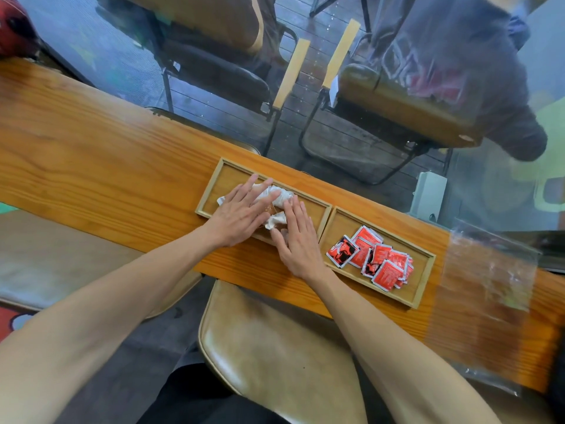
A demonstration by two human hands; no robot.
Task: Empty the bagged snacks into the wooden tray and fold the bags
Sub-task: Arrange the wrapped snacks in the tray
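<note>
Both hands lie flat with fingers spread over the pale snack packets (pixel 276 194) in the left compartment of the wooden tray (pixel 214 182), left hand (pixel 241 214) toward its far-left end, right hand (pixel 298 237) at the near edge by the divider.

1. Left hand (pixel 241 211) and right hand (pixel 298 240) lie flat, fingers spread, on white packets (pixel 276 195) in left wooden tray (pixel 211 191)
2. Packets show between and just beyond the fingertips
3. Right wooden tray (pixel 423 281), beside right-hand fingers, holds red sachets (pixel 374 258)
4. Clear plastic bag (pixel 489 289) lies flat on table (pixel 91 160), well right of fingers
</note>
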